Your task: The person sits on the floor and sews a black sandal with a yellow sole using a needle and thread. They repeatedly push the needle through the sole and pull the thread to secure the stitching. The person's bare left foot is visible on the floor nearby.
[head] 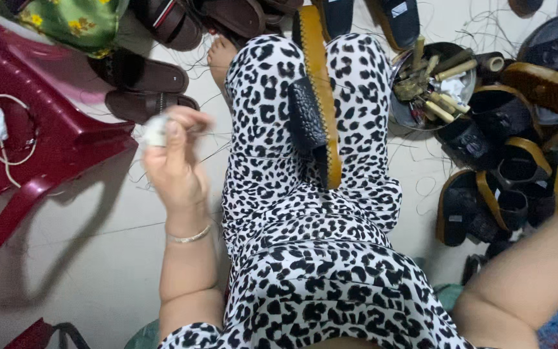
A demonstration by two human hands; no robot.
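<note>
The sandal [318, 97] stood on edge between the knees, tan sole up, black strap facing nine o'clock. The left hand [174, 158] was up at nine o'clock of it, fingers curled narrow round a small white lump [156, 131], blurred, perhaps wax or a thread ball; thin threads trailed across the floor [85, 245]. To do this step well, I judged, the thread wanted keeping taut and clear of the loose strands, with the knees pinning the sandal steady. The right hand was out of frame at three o'clock, only the forearm showing, so its grip could not be told. A bowl [400, 110] of tools sat at two o'clock, and more sandals [505, 187] were heaped beyond at three.
</note>
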